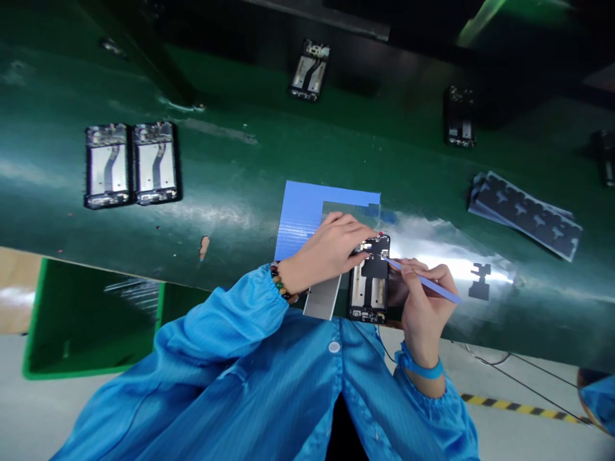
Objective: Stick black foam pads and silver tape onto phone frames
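Open black phone chassis w/ exposed internals (369, 282) lies at near edge of dark green conveyor-style work surface (230, 179), directly in front of the person in the blue smock. Left hand (327, 246) rests fingers-down on chassis top-left corner, pressing it flat; fingers together, not wrapped around anything. Beaded bracelet (281, 285) on left wrist. Right hand (425, 301) is closed in a pen grip on a thin light-blue plastic stick tool (423, 280); tool tip touches chassis upper right edge, shaft angled down-right across the fingers. Blue wrist strap (423, 368) on right wrist. Chassis sits partly on a grey L-shaped plate (324, 298), which lies over a blue rectangular sheet (302, 214). Just right of chassis: clear film backing (451, 246) w/ one black die-cut sticker (480, 282) on it. Further right, well apart: stack of blue-grey sheets carrying black die-cut pads (526, 214). Far left on surface: pair of identical open phone chassis side by side (131, 164), touching. More single chassis units at far edge, top centre (310, 70) & top right (460, 117). Green bin (72, 320) below surface edge, lower left.
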Demonstrator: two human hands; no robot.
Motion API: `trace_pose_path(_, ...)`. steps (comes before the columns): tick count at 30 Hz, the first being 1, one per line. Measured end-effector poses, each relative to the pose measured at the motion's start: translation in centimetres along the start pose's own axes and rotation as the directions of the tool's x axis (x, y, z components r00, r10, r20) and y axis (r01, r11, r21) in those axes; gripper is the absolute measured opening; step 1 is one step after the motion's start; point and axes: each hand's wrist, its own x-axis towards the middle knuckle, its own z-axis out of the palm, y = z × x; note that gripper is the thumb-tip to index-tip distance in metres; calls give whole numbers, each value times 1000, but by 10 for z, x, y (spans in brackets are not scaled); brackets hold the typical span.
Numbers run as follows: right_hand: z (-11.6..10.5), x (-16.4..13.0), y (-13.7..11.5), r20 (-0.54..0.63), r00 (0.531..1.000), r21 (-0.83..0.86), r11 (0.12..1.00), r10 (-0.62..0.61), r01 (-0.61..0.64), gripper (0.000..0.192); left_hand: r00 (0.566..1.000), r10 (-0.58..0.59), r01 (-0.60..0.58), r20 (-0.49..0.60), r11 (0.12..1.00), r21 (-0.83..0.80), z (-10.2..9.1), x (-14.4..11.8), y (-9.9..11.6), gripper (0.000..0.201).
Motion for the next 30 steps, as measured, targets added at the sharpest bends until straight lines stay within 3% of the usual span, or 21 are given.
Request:
trace_pose_path(17,1,0,1,-21,1000,-11,1000,-17,16,34,1000,20,-20,-6,1000,16,2,-2,-2,28)
trace_pose_path(20,2,-1,1,-28,999,-22,1000,-20,19,33,998,54,-55,15,997,62,3,-3,-2,24)
trace_pose_path(25,-4,2,-4,-83,996,-12,999,-35,34,30,995,85,-92,44,978,188,8,-1,5,36)
trace_pose_path(30,-12,12,-8,-165,985,41,998,-47,54,26,993,112,-116,31,967,227,-9,-13,10,38)
